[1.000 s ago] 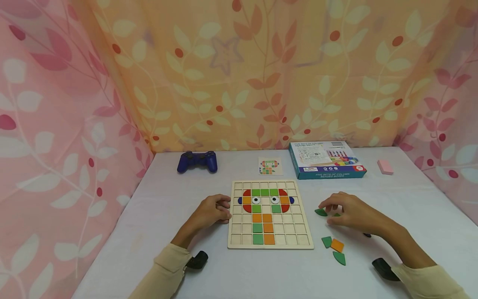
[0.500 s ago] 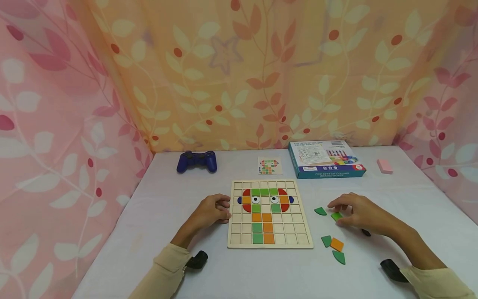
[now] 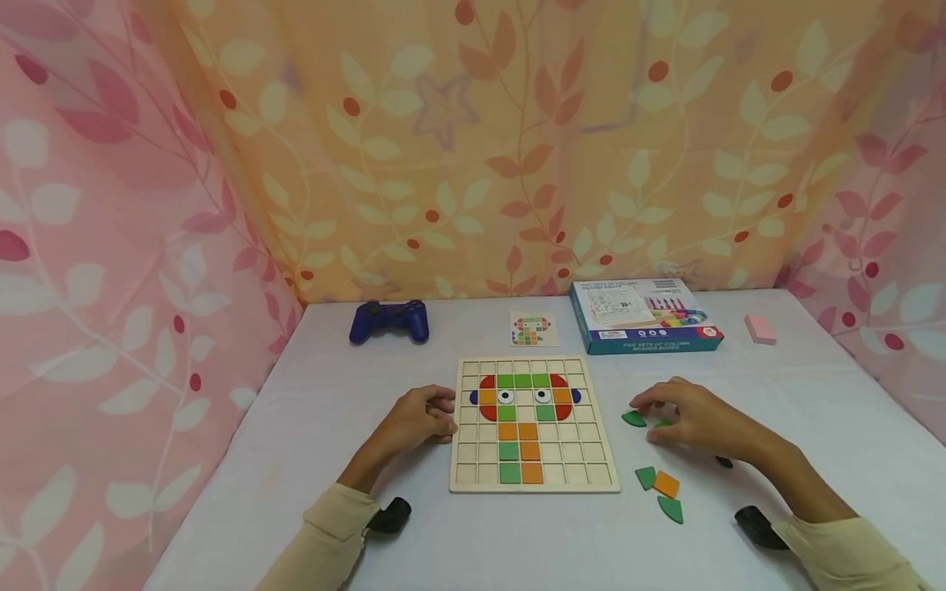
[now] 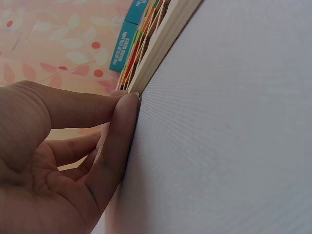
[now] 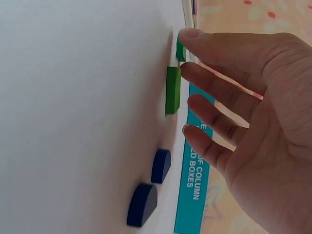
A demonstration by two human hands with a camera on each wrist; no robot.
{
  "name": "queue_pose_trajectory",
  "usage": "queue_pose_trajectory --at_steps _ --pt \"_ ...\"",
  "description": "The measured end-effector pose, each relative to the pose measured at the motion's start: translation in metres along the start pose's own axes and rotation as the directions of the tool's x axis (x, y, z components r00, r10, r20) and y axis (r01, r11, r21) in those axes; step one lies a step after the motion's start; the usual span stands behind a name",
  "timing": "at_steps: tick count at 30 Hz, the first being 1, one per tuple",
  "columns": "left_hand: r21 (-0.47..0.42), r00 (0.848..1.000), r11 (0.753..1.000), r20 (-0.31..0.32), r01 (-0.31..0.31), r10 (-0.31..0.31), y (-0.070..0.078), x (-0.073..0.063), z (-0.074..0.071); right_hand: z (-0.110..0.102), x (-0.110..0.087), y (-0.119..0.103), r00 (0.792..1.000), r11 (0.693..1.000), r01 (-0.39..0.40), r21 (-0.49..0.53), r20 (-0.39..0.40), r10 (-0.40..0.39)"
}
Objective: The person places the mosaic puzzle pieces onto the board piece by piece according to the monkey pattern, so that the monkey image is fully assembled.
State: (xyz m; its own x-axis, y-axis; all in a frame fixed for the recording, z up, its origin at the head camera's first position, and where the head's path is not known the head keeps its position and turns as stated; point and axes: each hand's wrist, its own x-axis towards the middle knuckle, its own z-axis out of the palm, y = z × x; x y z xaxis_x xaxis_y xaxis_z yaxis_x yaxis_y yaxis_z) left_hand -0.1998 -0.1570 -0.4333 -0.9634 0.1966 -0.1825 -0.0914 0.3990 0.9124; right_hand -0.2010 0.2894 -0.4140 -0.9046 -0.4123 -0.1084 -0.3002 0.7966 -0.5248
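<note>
A wooden grid board (image 3: 565, 451) lies on the table, with coloured tiles set in it as a face-like pattern above a narrow column. My left hand (image 3: 416, 420) pinches its left edge, thumb and forefinger meeting at the rim in the left wrist view. To the board's right, my right hand (image 3: 698, 419) hovers with fingers loosely bent and apart, nothing between them. Under its fingertips lie a green quarter-round tile (image 3: 633, 419) and a light green square tile (image 5: 173, 91), the square partly hidden in the head view. Two dark blue rounded tiles (image 5: 161, 165) lie close by.
Nearer the front are an orange square tile (image 3: 667, 484) and two green tiles (image 3: 671, 510). Behind the board stand a blue game controller (image 3: 388, 321), a pattern card (image 3: 534, 328), a flat box (image 3: 646, 316) and a pink block (image 3: 760, 329). Curtains enclose the table.
My right hand shifted right half a second ago, showing the light green square, then came back left over the green tiles. My left hand stays at the board's edge.
</note>
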Motion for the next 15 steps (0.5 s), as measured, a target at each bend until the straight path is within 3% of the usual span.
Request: queue_pose_trajectory --at_steps 8,15 --pt "-0.002 1.0 1.0 -0.005 0.001 -0.001 -0.001 0.0 -0.001 0.002 0.008 -0.009 0.998 0.998 0.066 0.009 0.023 -0.066" --pt "-0.011 1.0 1.0 0.0 -0.001 0.001 -0.002 0.001 -0.001 0.007 0.012 -0.017 0.998 0.999 0.023 0.05 0.053 -0.025"
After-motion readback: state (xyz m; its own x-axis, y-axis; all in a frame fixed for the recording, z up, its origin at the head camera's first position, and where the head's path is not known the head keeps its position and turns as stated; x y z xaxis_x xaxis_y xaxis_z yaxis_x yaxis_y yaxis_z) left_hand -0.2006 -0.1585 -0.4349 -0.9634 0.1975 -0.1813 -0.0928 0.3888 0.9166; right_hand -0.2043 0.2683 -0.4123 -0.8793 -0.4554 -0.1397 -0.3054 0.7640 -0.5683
